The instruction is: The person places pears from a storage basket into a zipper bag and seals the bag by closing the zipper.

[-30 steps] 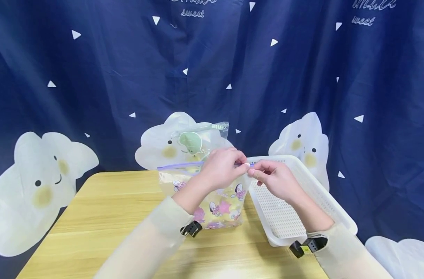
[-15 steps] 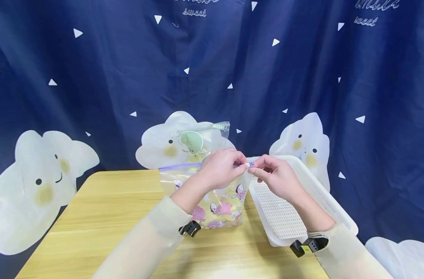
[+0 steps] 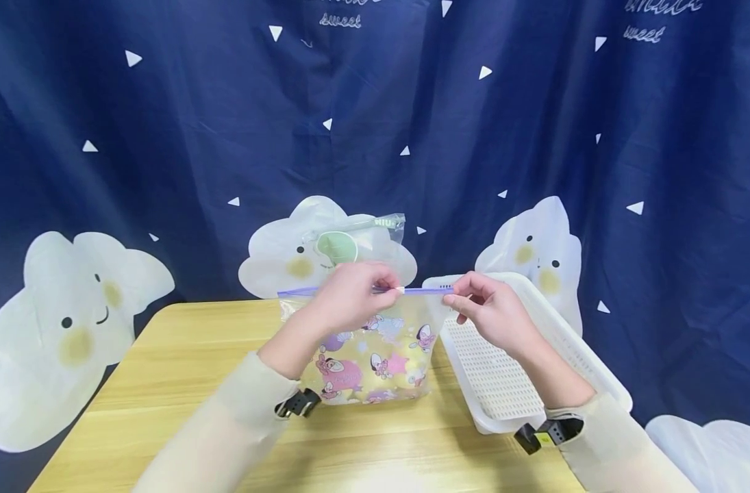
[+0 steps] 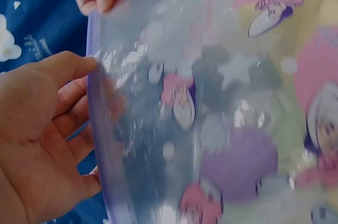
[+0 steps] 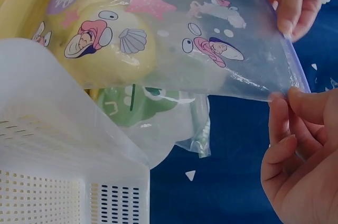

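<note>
A clear zip bag [image 3: 375, 349] printed with pink and purple cartoon figures stands upright on the table, a purple zip strip [image 3: 427, 291] along its top. Yellowish contents show through its lower part. My left hand [image 3: 356, 291] pinches the strip a little right of the middle, at a small white slider [image 3: 401, 290]. With thumb and forefinger, my right hand [image 3: 488, 305] holds the bag's top right corner. Close up in the right wrist view, that corner sits between the fingertips [image 5: 298, 97]. The strip looks pressed together between the two hands.
A white perforated basket [image 3: 596, 376] stands right of the bag. Behind the bag is another clear bag with a green print [image 3: 338, 248]. The wooden table [image 3: 183, 383] reaches to a dark blue cloud-patterned curtain [image 3: 375, 103].
My left hand has slid leftward along the zip strip with the white slider, away from the right hand. More purple strip shows between them. The right hand stays at the corner.
</note>
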`<state>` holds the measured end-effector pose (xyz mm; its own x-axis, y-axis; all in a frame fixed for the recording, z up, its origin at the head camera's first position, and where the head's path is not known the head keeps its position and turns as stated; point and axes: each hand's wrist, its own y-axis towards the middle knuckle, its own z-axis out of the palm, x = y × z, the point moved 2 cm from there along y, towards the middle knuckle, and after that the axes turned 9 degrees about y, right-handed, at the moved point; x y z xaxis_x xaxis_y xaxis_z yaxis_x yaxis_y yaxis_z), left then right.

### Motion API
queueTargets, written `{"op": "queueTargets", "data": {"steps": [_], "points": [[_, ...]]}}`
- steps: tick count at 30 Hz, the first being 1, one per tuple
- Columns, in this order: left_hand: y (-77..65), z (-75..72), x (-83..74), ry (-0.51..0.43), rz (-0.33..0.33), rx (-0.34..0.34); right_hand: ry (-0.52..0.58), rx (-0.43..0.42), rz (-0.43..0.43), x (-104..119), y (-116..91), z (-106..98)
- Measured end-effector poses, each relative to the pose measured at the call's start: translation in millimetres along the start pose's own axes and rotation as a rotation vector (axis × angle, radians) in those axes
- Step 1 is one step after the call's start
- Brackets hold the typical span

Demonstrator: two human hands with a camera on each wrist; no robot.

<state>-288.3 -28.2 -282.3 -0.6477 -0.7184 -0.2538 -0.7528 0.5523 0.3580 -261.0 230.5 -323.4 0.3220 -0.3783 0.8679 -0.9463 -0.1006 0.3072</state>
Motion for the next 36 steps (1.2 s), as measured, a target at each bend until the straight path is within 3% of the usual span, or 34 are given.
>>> {"op": "queueTargets", "data": {"steps": [6, 13, 18, 29, 32, 36], "points": [[-24.1, -17.1, 27.1, -0.049, -0.056, 0.022, -0.003, 0.004, 0.023, 2.7, 0.7, 0.7], [-55.1, -34.9, 66.1, -0.090, -0.065, -0.037, -0.017, 0.001, 0.024, 0.1, 1.6, -0.3], [-74.3, -44.9, 87.4, -0.119, -0.103, -0.033, -0.004, 0.007, 0.017, -1.7, 2.2, 0.4], [-103.3, -62.7, 109.7, -0.085, -0.173, -0.048, -0.013, 0.005, 0.028, -0.7, 5.3, 3.0], [-106.1, -62.6, 112.0, -0.128, -0.206, -0.017, -0.001, 0.013, 0.035, -0.2, 5.9, 3.1], [-109.0, -53.0, 120.7, -0.261, -0.271, 0.058, 0.065, 0.058, 0.051, -1.6, 6.8, 3.1]]}}
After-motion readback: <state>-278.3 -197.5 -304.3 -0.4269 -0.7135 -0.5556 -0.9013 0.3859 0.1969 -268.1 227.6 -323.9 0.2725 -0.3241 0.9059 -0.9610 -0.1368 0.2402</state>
